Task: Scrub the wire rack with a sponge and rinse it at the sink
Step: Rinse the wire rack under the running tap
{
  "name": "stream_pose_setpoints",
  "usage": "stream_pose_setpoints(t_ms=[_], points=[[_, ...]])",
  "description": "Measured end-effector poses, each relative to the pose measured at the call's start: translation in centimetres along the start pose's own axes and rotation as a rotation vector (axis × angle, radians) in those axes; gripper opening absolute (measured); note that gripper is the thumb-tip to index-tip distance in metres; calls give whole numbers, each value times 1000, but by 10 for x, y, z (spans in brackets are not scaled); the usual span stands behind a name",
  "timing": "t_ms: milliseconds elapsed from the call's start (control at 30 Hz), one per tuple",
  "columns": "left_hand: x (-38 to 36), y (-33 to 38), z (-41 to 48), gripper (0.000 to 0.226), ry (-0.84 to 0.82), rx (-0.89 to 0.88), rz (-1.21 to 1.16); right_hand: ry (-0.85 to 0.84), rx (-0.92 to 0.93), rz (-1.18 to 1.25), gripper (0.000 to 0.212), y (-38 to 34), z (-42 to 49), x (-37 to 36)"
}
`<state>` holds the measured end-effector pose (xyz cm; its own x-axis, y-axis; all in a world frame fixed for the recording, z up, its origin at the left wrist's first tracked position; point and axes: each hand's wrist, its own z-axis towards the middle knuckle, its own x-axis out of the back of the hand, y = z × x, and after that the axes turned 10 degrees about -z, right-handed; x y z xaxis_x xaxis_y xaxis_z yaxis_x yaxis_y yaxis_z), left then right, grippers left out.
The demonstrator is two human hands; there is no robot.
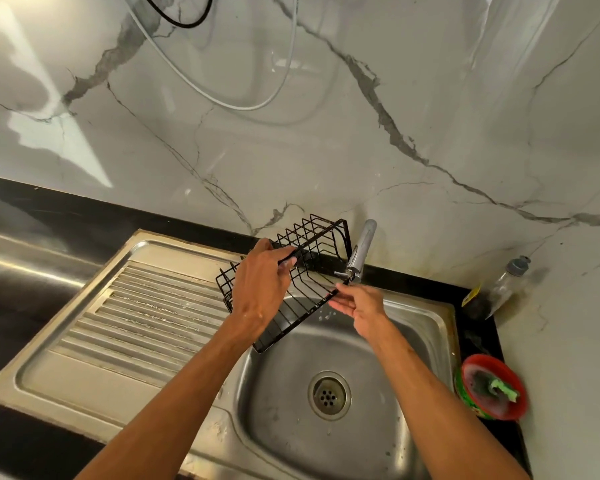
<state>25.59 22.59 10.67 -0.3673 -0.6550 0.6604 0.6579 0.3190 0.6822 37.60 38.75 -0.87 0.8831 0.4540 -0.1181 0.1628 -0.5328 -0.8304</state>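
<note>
rack (312,271) tilted over sink (426,327) beside tap (359,252) | left hand (260,289) grips top wire | right hand (357,303) fingers loose at rack's lower corner | likely light, stiff, wet-slippery; hold by frame wires

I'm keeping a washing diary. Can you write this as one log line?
left hand: grips rack over sink | right hand: at rack's edge by tap, grip unclear | sponge: in bowl
</note>
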Motion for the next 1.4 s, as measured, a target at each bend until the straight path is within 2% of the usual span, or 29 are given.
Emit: stream_pose_setpoints(t_ms=[133,267,367,500,600,733,833,967,1067,1167,1300,1400], points=[[-5,1,0,32,-2,-18,-2,-101,-18,-77,19,9,-8,-5],[-8,3,0,32,-9,-42,-46,39,12,69,17,7,-7,-1],[-9,2,0,30,-14,-52,-54,4,12,-1,20,8,-11,1],[-11,1,-1,31,-20,-51,-68,77,-16,73,19,11,-14,6],[-10,-2,-4,31,-38,-54,-46,19,-51,3,22,14,-17,4],[-10,2,-6,32,-42,-43,-64,108,-38,87,21,14,-17,7],[-11,0,-6,33,-60,-42,-54,54,-49,39,18,15,-21,6],[-11,-4,-8,33,-88,-40,-44,137,-53,70,15,18,-20,11],[-13,-8,-8,33,-120,-20,-29,93,-91,27,20,20,-21,12],[-13,-12,-8,34,-156,-12,-57,157,-97,90,14,24,-24,13],[-10,-19,-6,33,-208,-21,-67,137,-159,114,25,33,-27,9],[-9,-24,-4,34,-270,-32,-80,169,-165,139,24,39,-30,9]])
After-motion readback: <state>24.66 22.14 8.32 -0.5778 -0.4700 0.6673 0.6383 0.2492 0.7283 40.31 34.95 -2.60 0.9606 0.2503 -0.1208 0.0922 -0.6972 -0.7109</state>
